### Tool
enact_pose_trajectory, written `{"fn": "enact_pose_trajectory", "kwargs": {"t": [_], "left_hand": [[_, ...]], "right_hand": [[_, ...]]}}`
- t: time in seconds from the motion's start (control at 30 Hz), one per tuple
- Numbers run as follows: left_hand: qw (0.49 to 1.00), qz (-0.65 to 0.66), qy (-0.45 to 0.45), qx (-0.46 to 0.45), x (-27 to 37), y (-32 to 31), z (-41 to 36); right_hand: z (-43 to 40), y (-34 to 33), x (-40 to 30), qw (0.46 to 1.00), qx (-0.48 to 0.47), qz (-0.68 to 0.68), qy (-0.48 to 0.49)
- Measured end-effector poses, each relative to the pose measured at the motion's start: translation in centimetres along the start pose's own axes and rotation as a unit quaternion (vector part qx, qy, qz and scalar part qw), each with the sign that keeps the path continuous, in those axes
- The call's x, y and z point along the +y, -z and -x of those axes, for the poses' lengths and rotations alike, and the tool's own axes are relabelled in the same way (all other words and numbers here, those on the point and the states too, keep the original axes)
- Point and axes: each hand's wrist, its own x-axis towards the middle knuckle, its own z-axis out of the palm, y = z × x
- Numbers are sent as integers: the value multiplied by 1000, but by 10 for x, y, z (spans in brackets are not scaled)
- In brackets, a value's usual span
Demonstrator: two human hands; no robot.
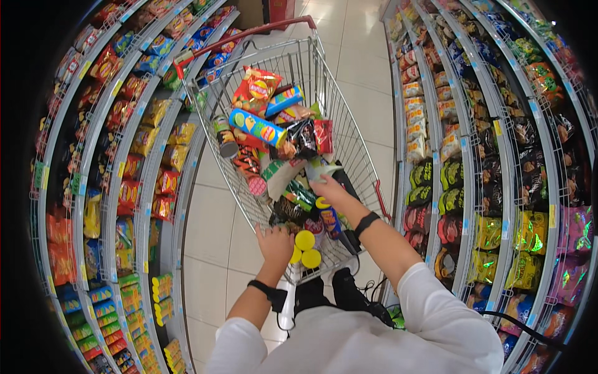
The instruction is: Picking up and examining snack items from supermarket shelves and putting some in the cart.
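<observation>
A metal shopping cart (343, 100) stands lengthwise before me, loaded with snacks. My right hand (328, 188) reaches into it and grips a pale green-white packet (322, 169). Beneath that wrist is a blue canister with a yellow lid (330, 219). My left hand (276, 245) lies at the near left rim, beside several yellow-lidded canisters (305, 240); whether its fingers close on anything is hidden. Farther in are a blue chip canister (258, 127), a red chip bag (256, 89), a dark glossy bag (302, 139) and a grey-lidded can (228, 146).
Stocked snack shelves curve along the left (135, 135) and right (460, 140). The cart's red handle (247, 35) is at its far end. Pale floor tiles (208, 210) show around the cart. A black cable (523, 327) runs from my right side towards the right shelves.
</observation>
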Motion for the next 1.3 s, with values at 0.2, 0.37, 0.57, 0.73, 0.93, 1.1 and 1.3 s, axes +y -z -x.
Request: {"fn": "enact_pose_trajectory", "kwargs": {"t": [0.2,0.37,0.57,0.73,0.93,1.1,1.3], "left_hand": [[1000,1,-13,-4,-1,4,-8],[998,42,-34,32,4,5,-29],[998,53,-31,21,-9,16,-56],[997,63,-42,26,-13,17,-101],[966,182,-128,131,13,22,-178],[918,352,-173,55,4,19,-206],[690,470,-543,-86,238,198,-151]], "right_hand": [[-113,18,-41,957,124,-249,-83],[-161,36,-45,905,129,-406,11],[-130,11,-114,906,270,-303,116],[-52,52,-141,872,308,22,380],[161,153,-167,862,274,72,419],[316,171,-175,902,264,49,339],[431,192,-147,837,405,84,358]]}}
